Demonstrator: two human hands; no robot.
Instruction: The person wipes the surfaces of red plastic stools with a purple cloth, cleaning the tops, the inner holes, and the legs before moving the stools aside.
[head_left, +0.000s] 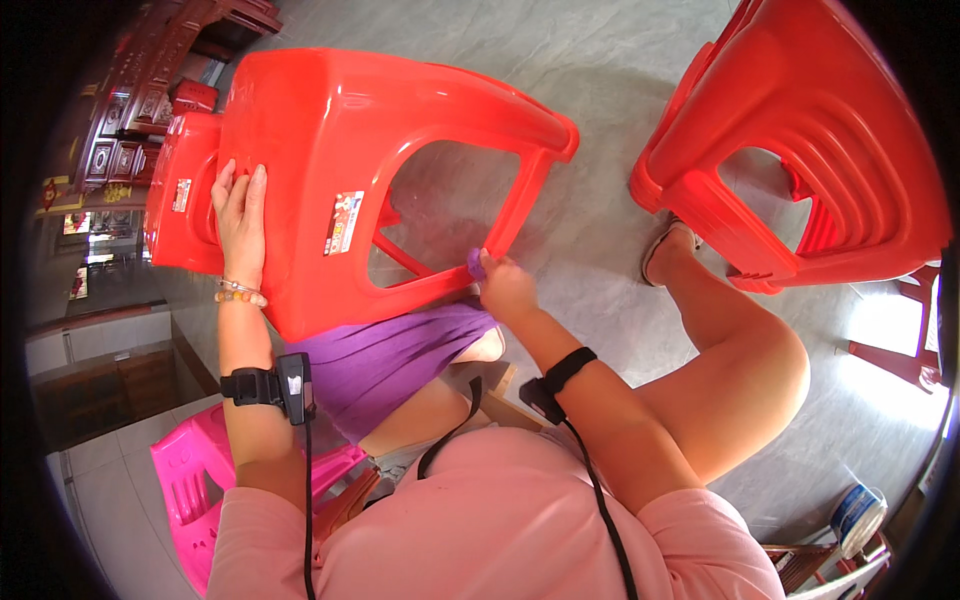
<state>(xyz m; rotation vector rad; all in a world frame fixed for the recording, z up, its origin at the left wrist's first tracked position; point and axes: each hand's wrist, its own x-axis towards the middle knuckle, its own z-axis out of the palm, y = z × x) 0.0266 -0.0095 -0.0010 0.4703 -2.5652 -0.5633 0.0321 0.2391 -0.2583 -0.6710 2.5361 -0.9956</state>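
Observation:
A red plastic stool (300, 150) is tipped on its side before me, its seat turned left and its legs pointing right. My left hand (241, 214) lies against the seat, fingers extended and slightly apart. A small purple cloth (475, 264) is pinched in my right hand (508, 286), pressed to the lower leg near its foot end. A printed sticker (344, 223) is on the stool's side. Purple fabric (390, 360) drapes over my left leg, under the stool.
Another red stool (840, 135) stands at the right, near my right foot (671, 251). More red stools (180, 195) are behind the seat on the left. A pink plastic stool (187, 480) is at my left side. A bucket (856, 517) sits lower right. Carved wooden furniture (142, 97) fills the upper left.

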